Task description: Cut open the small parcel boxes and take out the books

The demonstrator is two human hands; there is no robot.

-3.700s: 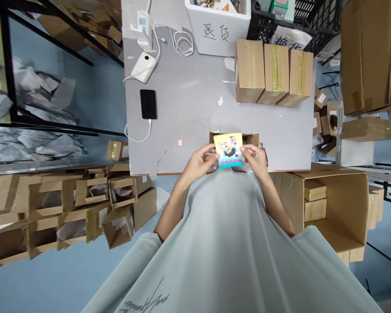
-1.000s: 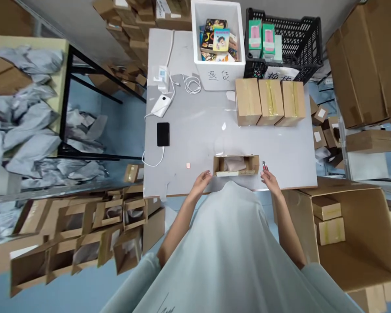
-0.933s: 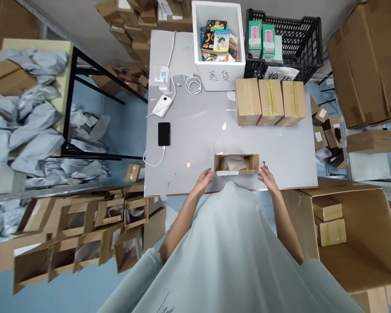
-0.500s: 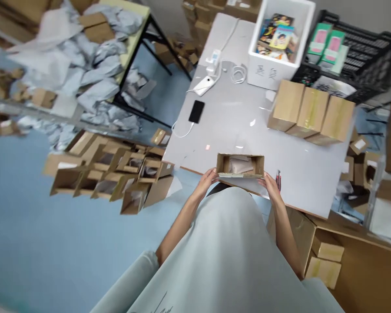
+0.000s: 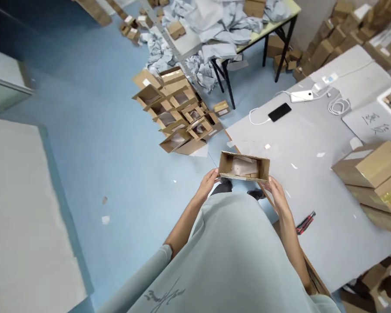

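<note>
An open cardboard box (image 5: 226,164) is held level in front of my body, near the table's edge. Inside it lies a crumpled whitish wrapping (image 5: 243,166). My left hand (image 5: 209,181) grips the box's left end, fingers closed around its lower corner. On the opposite end my right hand (image 5: 275,190) is closed the same way. Both undersides of the fingers are partly hidden by the box. A red and black utility knife (image 5: 306,223) lies on the table to the right of my right forearm.
The grey table (image 5: 329,208) carries a black phone (image 5: 279,112), white cables and taped cardboard boxes (image 5: 374,178). Several open cardboard boxes (image 5: 182,114) stand on the blue floor at the upper left. Grey plastic bags (image 5: 221,30) cover another table behind. A pale panel (image 5: 26,208) lies at far left.
My view and body have turned left, so the table has shifted right and the open floor boxes sit nearer the middle. Both hands keep hold of the same box, now partly over the floor.
</note>
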